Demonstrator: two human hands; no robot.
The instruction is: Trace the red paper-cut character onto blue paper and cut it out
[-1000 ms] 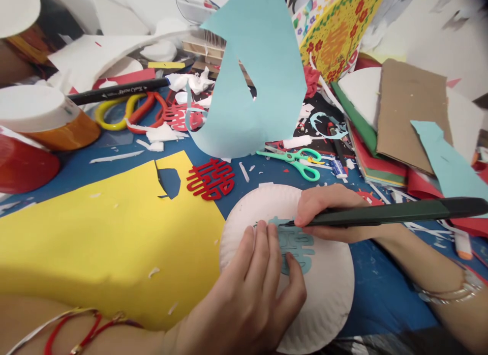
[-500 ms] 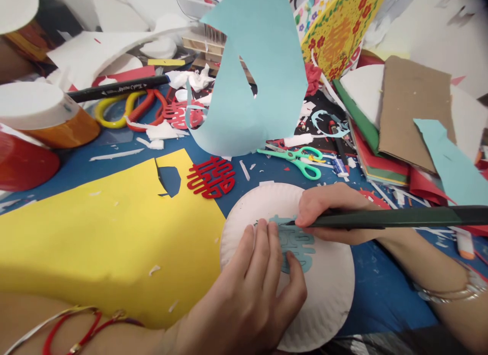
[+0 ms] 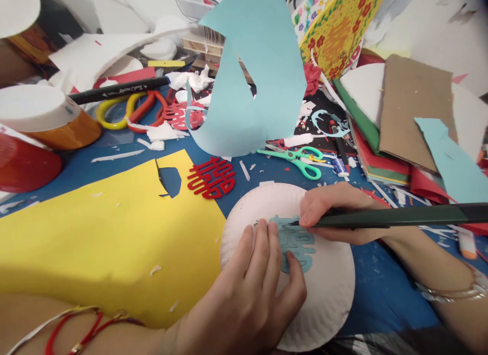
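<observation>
Blue bench (image 3: 381,289) strewn with paper scraps (image 3: 162,133), a large yellow sheet (image 3: 114,233) on it meeting a round white paper plate (image 3: 331,278). The left hand (image 3: 255,289) lies on the plate, grip open, fingers extended; the right hand's (image 3: 343,202) grip is closed around a dark green craft knife (image 3: 396,215). Beneath the left fingertips and knife tip, near the plate's middle, lies a pale blue cut-out (image 3: 301,240).

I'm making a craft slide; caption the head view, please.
Right grip holding a craft knife to a blue double-happiness paper cutout on a white paper plate, left grip resting on both.
</observation>
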